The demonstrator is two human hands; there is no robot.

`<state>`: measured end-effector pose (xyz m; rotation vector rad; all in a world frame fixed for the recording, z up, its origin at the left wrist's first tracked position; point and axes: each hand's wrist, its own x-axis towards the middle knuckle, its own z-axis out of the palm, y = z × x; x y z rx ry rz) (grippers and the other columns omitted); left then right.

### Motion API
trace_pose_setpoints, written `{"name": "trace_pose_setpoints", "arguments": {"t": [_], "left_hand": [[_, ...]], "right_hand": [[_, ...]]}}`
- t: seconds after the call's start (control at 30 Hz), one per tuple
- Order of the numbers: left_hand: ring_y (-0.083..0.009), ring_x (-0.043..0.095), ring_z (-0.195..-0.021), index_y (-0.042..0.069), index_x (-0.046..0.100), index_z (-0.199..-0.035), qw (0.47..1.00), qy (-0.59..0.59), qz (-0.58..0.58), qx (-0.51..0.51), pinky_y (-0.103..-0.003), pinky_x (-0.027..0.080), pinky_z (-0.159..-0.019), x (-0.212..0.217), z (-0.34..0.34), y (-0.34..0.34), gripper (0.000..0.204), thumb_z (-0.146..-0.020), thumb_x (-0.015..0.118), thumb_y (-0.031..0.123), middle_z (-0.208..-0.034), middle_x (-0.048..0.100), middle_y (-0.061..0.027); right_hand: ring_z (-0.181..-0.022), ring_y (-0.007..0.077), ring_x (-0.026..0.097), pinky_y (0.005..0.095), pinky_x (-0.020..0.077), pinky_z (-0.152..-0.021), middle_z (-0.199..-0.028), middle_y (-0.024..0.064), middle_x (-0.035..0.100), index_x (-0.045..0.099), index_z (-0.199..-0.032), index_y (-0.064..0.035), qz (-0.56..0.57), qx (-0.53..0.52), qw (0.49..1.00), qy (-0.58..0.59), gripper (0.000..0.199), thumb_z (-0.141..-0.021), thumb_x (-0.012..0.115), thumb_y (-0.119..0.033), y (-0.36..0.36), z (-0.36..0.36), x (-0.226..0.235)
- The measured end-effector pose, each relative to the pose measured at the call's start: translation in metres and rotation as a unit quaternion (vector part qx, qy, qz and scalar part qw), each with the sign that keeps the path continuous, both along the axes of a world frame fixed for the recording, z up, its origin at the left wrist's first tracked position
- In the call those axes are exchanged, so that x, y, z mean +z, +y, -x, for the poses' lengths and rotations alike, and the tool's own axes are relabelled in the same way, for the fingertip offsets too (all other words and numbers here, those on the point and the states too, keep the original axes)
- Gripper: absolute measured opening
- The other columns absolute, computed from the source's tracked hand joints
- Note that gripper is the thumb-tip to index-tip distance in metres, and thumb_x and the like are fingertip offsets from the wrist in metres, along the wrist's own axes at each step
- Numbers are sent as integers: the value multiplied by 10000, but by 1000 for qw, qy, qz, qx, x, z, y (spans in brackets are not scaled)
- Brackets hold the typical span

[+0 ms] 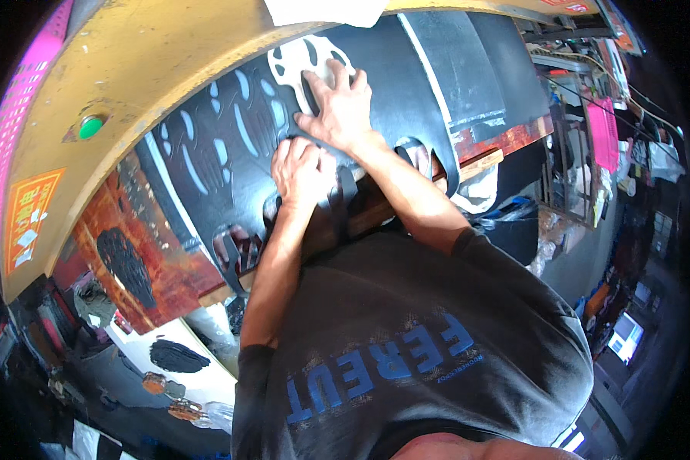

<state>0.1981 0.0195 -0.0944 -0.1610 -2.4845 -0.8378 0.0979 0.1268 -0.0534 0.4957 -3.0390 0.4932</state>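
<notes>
A black sheet (391, 77) of flexible material lies across the work surface in front of me. Its left half carries several long cut outlines and slots, with pale gaps showing through. Near the far edge rests a flat, pale, rounded piece (287, 70) with elongated holes, probably a cutting die. My right hand (341, 107) lies over its near right part, fingers spread and stretched forward. Closer to me, my left hand (303, 170) has its fingers curled down at the sheet's near edge; what they grip is hidden. Cut strips of the sheet hang over the near edge.
A yellow machine beam (153, 73) with a green button (90, 127) arches over the far left side. Beneath the sheet is a worn reddish board (172, 280), with a dark cut piece (125, 264) on it. Below left, a dark stack (178, 357) rests on a white surface.
</notes>
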Motion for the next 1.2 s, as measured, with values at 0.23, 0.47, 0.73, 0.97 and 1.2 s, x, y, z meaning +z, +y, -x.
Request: {"name": "trace_pose_setpoints", "arguments": {"t": [0.23, 0.47, 0.73, 0.97, 1.2], "left_hand": [[-273, 611, -780, 128, 607, -727, 1000, -11, -16, 10, -431, 501, -719, 0, -53, 23, 160, -771, 760, 145, -835, 636, -27], [-260, 603, -823, 147, 624, -736, 1000, -4, -6, 7, -424, 483, -749, 0, -49, 18, 180, -768, 783, 225, -853, 617, -18], [-294, 600, -768, 94, 602, -710, 999, -25, -29, -2, -444, 493, -712, 7, -39, 16, 171, -780, 757, 109, -819, 631, -46], [-322, 635, -786, 47, 630, -777, 998, -26, -24, -54, -464, 519, -716, 35, -64, 33, 162, -870, 755, 92, -857, 660, -101], [-358, 671, -776, 76, 690, -840, 988, -136, 69, -31, -495, 533, -755, 26, -137, 84, 213, -963, 722, 247, -822, 680, -131]], "right_hand": [[-1298, 253, 646, 335, 552, -1054, -1507, 185, 590, 717, -1421, -88, 365, -38, 877, -310, 740, -718, 883, -252, 88, 12, 53], [-1352, 277, 610, 365, 479, -1135, -1502, 168, 603, 742, -1377, -54, 345, -33, 929, -129, 655, -761, 891, -220, 158, 20, 53], [-1439, 460, 459, 487, 398, -1229, -1576, 223, 521, 704, -1413, -94, 6, -33, 999, 35, 776, -758, 808, -497, 143, 12, 5], [-1280, 250, 671, 352, 524, -1074, -1380, 193, 709, 743, -1331, -15, 320, -140, 933, 85, 435, -971, 795, -253, 217, 12, 4], [-892, 105, 678, 258, 556, -846, -1069, 45, 762, 586, -1507, 43, 604, -209, 765, -84, 524, -1046, 728, -160, 248, -67, 22]]}}
